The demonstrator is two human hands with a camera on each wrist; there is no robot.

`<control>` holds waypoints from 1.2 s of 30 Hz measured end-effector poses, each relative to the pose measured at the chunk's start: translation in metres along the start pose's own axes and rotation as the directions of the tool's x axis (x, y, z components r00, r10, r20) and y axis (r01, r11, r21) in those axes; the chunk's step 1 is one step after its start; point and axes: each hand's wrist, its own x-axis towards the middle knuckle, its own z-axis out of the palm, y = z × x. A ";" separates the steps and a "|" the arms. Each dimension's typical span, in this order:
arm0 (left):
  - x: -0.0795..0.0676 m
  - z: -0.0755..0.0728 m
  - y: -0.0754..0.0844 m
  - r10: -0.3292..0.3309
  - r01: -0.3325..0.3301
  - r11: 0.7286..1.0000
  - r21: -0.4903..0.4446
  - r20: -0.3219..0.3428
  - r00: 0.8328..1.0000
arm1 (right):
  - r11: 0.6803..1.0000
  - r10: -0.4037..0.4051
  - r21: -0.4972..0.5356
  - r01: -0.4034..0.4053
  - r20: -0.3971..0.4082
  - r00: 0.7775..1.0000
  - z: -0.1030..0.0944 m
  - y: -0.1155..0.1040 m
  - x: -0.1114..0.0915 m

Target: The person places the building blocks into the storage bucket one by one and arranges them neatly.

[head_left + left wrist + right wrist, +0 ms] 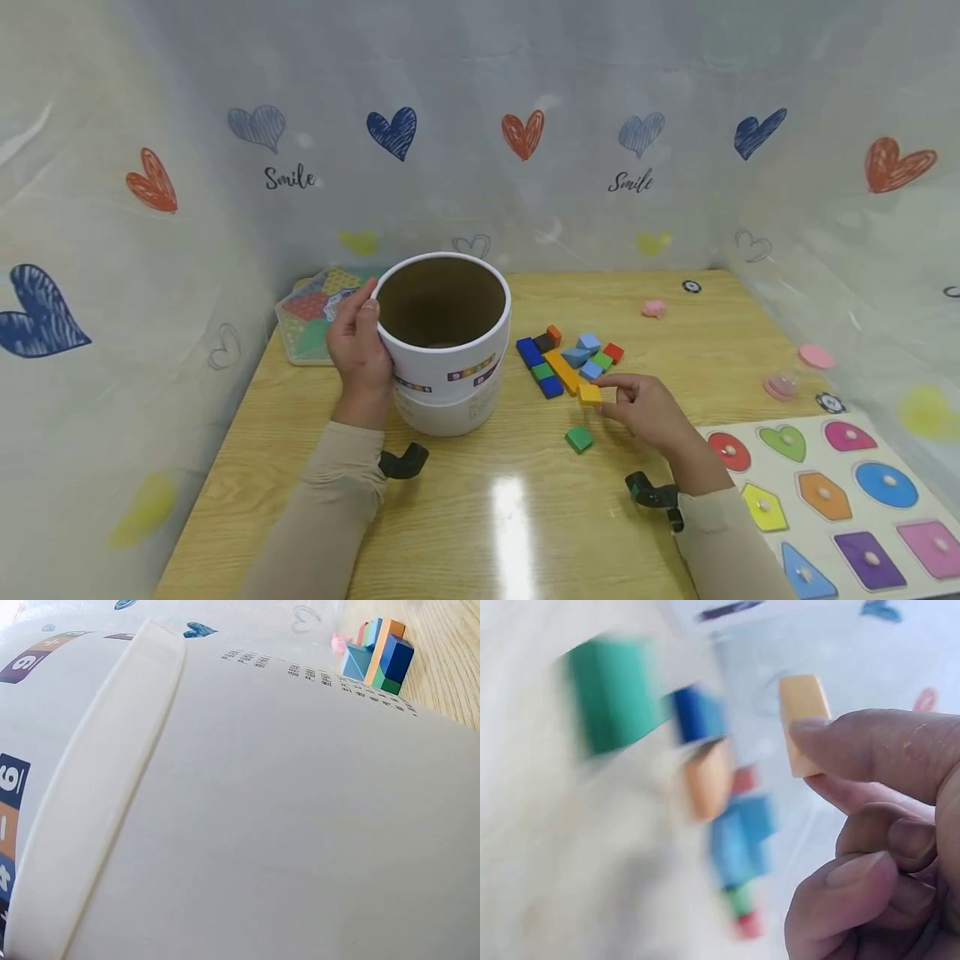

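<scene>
A white bucket with printed number strips stands upright on the table, and its visible inside shows no blocks. My left hand grips its left side at the rim, thumb near the top edge. The bucket's white wall fills most of the left wrist view. Between thumb and fingertips, my right hand pinches a small yellow block, seen close up in the right wrist view. Just beyond it lies a group of coloured blocks, among them an orange bar and a blue block. One green block lies nearer me.
A shape puzzle board with knobs covers the front right. Behind the bucket lies a clear patterned case. Toward the right are a pink pig figure, a pink-capped sand timer and two round chips, one a black-and-white chip.
</scene>
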 end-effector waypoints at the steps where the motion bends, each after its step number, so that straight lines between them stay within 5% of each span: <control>1: 0.000 0.000 0.000 -0.001 0.001 1.000 0.005 0.002 1.000 | 0.999 -0.019 0.028 0.019 -0.005 1.000 -0.002 -0.007 0.001; 11: 0.001 -0.001 0.004 -0.012 0.012 1.000 0.016 0.011 1.000 | 0.954 -0.228 0.192 0.231 -0.038 0.973 -0.013 -0.091 0.011; 21: -0.001 -0.003 0.003 -0.040 0.040 0.999 0.002 0.010 0.999 | 0.876 -0.351 0.342 0.340 -0.031 0.936 0.010 -0.177 0.017; 31: -0.002 -0.003 0.002 -0.023 0.023 1.000 0.012 0.015 1.000 | 0.877 -0.328 0.360 0.318 -0.034 0.944 0.032 -0.170 0.038; 36: -0.002 -0.005 0.005 -0.055 0.054 0.998 0.041 0.020 0.998 | 0.850 -0.353 0.396 0.349 -0.063 0.933 0.028 -0.163 0.038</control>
